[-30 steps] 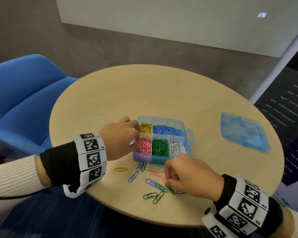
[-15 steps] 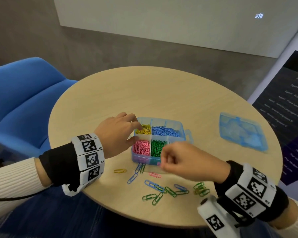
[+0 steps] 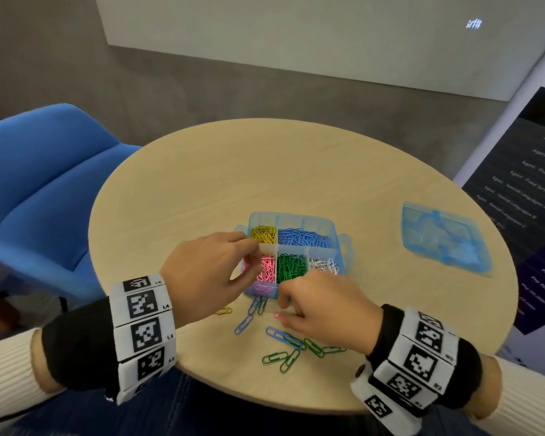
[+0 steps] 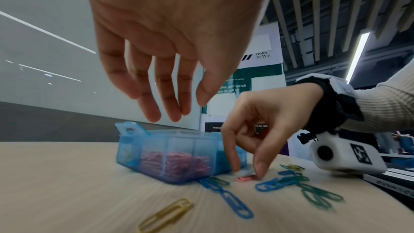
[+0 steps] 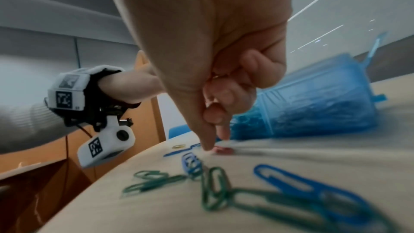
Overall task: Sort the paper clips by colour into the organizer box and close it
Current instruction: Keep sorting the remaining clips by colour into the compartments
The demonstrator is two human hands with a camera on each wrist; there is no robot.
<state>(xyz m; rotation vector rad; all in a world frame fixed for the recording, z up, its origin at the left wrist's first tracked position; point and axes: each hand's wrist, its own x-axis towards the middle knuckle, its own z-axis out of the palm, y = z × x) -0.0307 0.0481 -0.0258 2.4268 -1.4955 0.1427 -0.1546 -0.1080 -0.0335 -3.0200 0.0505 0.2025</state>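
The blue organizer box (image 3: 340, 247) stands open mid-table with yellow, blue, pink, green and white clips in separate compartments. My left hand (image 3: 249, 262) hovers at its left edge over the pink compartment, fingers relaxed and holding nothing, as the left wrist view shows (image 4: 177, 111). My right hand (image 3: 280, 311) is down on the table just in front of the box. Its thumb and forefinger pinch a pink paper clip (image 4: 246, 178) that lies flat there (image 5: 224, 150); the other fingers are curled in. The box lid (image 3: 444, 237) lies apart at the right.
Loose clips lie on the round wooden table (image 3: 296, 171) in front of the box: a yellow clip (image 3: 223, 310), blue clips (image 3: 244, 324) and several green clips (image 3: 276, 357) near the front edge. A blue chair (image 3: 44, 190) stands to the left.
My right hand, up at the box's front half a second ago, has come back down to the table onto the pink clip. My left hand stayed at the box's left side.
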